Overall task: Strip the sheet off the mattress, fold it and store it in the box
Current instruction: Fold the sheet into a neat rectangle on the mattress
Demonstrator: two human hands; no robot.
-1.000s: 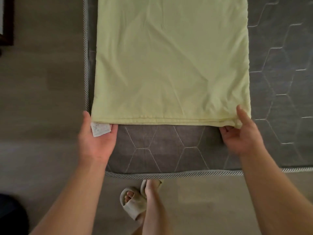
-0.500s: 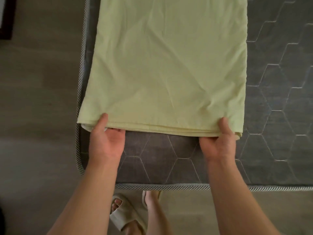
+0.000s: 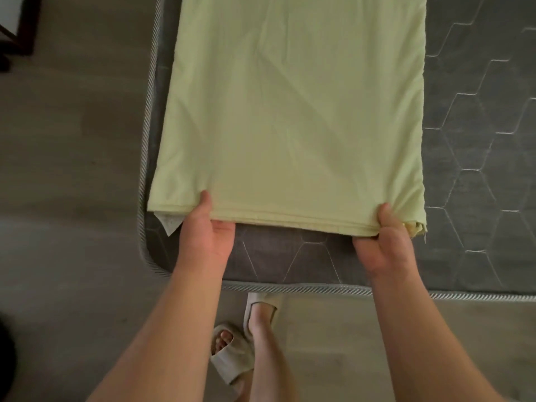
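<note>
Beige slippers (image 3: pixel 232 353) on the grey floor (image 3: pixel 72 169) show the person standing at the near edge of the mattress (image 3: pixel 478 146), close to its left corner. Past the striped piping lies a bare strip of dark quilted mattress, and both hands reach over it. The left hand (image 3: pixel 207 237) and the right hand (image 3: pixel 383 245) each pinch the layered near hem of the pale yellow-green sheet (image 3: pixel 290 111), thumb on top and fingers tucked beneath. The right hand holds just inside the right corner. The left hand holds further in from its corner, where a white label (image 3: pixel 171 224) pokes out. The sheet is already off the mattress and folded into a long band lying flat on top. Its short hem runs across between the hands, and its long axis points straight away from the person. Both hands are about equally near the hem, so neither leads. The far end runs out of the top of the view, so its distance cannot be judged. The likely next fold carries this hem away along that axis onto the far end, and the uneven left grip may let that corner sag. No box is in view.
</note>
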